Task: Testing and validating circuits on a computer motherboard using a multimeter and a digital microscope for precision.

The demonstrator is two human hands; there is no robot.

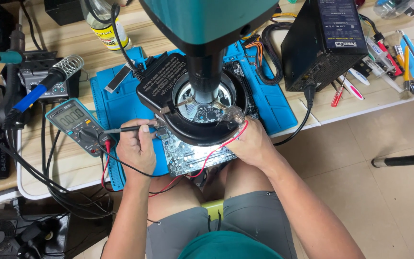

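Bright, even daylight; sharp, ring-light (202,103) glare.

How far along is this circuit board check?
Set up: the multimeter is on, and the circuit board lies under the ring light. In hand: the left hand holds a black probe, the right hand the red lead. What remains cannot be told.

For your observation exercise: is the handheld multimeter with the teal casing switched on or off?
On. The teal-cased multimeter shows dark digits on its grey display; its black and red leads run to the left hand and right hand.
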